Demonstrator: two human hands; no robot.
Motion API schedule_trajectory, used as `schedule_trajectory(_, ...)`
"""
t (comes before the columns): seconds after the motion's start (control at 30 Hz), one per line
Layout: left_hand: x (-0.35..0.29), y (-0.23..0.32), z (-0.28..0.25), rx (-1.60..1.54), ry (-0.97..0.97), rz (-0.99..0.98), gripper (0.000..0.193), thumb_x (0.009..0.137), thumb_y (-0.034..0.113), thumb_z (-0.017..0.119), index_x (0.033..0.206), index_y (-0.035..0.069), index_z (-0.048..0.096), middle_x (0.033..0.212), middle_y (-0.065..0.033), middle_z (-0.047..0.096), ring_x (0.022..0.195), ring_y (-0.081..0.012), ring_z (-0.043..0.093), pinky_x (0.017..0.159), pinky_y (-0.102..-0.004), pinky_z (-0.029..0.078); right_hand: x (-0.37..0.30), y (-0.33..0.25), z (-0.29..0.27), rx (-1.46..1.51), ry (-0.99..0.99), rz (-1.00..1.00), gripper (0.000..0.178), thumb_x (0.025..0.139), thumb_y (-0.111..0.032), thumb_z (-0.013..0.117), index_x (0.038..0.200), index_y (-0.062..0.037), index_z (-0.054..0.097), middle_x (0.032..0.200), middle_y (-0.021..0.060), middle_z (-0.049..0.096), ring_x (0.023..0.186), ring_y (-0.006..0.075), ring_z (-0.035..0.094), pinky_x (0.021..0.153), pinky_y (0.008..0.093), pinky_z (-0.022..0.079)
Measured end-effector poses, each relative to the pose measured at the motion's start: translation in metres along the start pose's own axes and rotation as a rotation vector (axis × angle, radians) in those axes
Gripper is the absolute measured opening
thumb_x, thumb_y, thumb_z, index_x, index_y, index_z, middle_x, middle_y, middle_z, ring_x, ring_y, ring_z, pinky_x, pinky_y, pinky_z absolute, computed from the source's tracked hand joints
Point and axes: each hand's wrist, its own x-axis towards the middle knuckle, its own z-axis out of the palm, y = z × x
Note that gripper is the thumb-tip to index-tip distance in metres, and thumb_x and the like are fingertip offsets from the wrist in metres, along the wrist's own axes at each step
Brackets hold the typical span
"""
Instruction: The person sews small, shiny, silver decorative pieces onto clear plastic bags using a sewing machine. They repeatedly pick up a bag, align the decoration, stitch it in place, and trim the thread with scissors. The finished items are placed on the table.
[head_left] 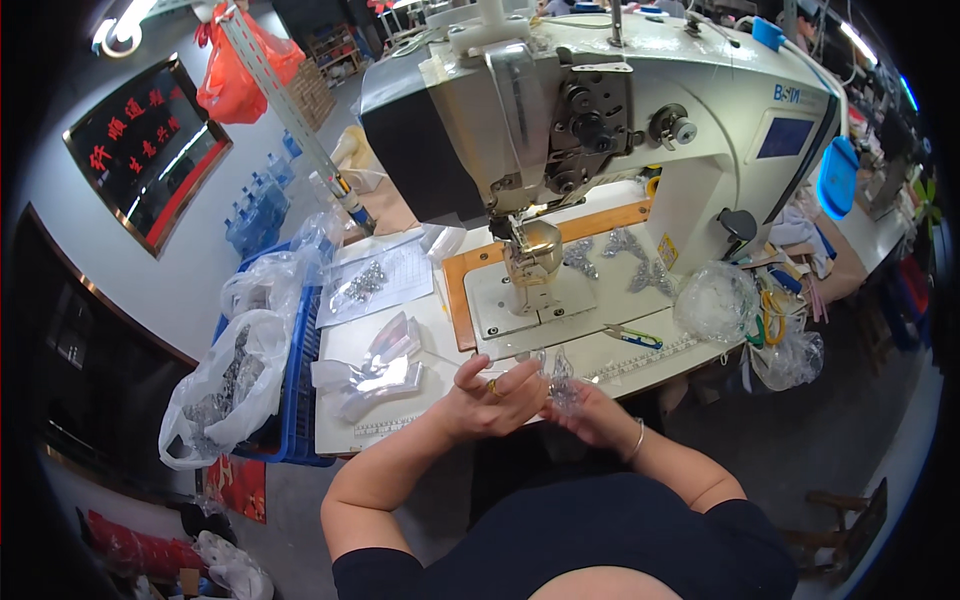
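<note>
Both hands meet in front of the sewing machine [620,100], at the near edge of its table. Between them is a small, see-through silvery piece [563,385], shaped like a wing or leaf. My right hand [600,415] grips it from below, fingers closed. My left hand [500,398], wearing a ring, has its fingers bent and pinched at the piece's left side; the exact contact is hard to see. Similar silvery pieces [580,257] lie on the machine bed, right of the needle area. Thread snips [633,336] rest just beyond my right hand.
At left, a blue crate [300,370] holds a white plastic bag [230,385] of silvery pieces. Paper [400,272] with a small silvery pile and shiny pale sheets [380,365] lie beside the bed. A clear bag [716,302] and scissors [772,318] sit at right.
</note>
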Motion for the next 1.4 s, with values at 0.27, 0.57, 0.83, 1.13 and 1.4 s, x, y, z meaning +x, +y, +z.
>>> schedule_trajectory(0.27, -0.008, -0.001, 0.005, 0.06, 0.009, 0.065, 0.008, 0.076, 0.019, 0.058, 0.08, 0.022, 0.064, 0.09, 0.0088, 0.06, 0.103, -0.0044, 0.058, 0.104, -0.0485, 0.019, -0.005, -0.052, 0.014, -0.017, -0.39, 0.044, 0.114, 0.061, -0.071, 0.066, 0.14, 0.0009, 0.027, 0.138, 0.0154, 0.038, 0.128, 0.0278, 0.039, 0.107, 0.0475, 0.03)
schedule_trajectory(0.57, -0.014, -0.005, 0.021, 0.048, -0.031, 0.227, 0.007, 0.073, 0.02, 0.063, 0.079, 0.023, 0.062, 0.087, 0.0096, 0.058, 0.099, -0.0047, 0.058, 0.104, -0.0507, 0.017, -0.001, -0.036, 0.027, -0.226, 0.093, -0.002, 0.059, 0.077, -0.03, 0.075, 0.119, 0.0021, 0.05, 0.108, 0.0064, 0.058, 0.097, 0.0132, 0.056, 0.087, 0.0271, 0.045)
schedule_trajectory(0.83, -0.023, 0.031, 0.024, -0.029, -0.1, -0.148, 0.013, 0.074, 0.019, 0.063, 0.086, 0.018, 0.063, 0.092, 0.0049, 0.058, 0.106, -0.014, 0.056, 0.104, -0.05, 0.021, 0.004, -0.035, 0.032, -0.602, 0.358, -0.138, 0.022, 0.086, -0.019, 0.063, 0.088, 0.0023, 0.064, 0.077, 0.0031, 0.063, 0.07, 0.0062, 0.055, 0.064, 0.021, 0.045)
schedule_trajectory(1.13, -0.016, -0.002, 0.009, -1.088, -0.482, -1.289, 0.077, 0.066, 0.019, 0.081, 0.126, -0.005, 0.039, 0.103, -0.014, 0.061, 0.105, -0.0255, 0.055, 0.091, -0.0362, 0.043, -0.002, -0.072, 0.038, -1.034, 0.27, -0.06, 0.026, 0.083, -0.02, 0.066, 0.094, 0.0024, 0.065, 0.076, 0.0026, 0.064, 0.069, 0.0059, 0.057, 0.062, 0.0217, 0.046)
schedule_trajectory(1.4, -0.015, 0.01, 0.016, -1.858, -0.393, -1.602, 0.029, 0.074, 0.005, 0.074, 0.096, -0.005, 0.058, 0.086, -0.0091, 0.064, 0.076, -0.0124, 0.063, 0.07, -0.0234, 0.052, -0.002, -0.081, 0.046, -0.835, 0.137, 0.014, 0.03, 0.084, -0.022, 0.066, 0.097, 0.0046, 0.064, 0.078, 0.0026, 0.063, 0.069, 0.0059, 0.055, 0.061, 0.0208, 0.044)
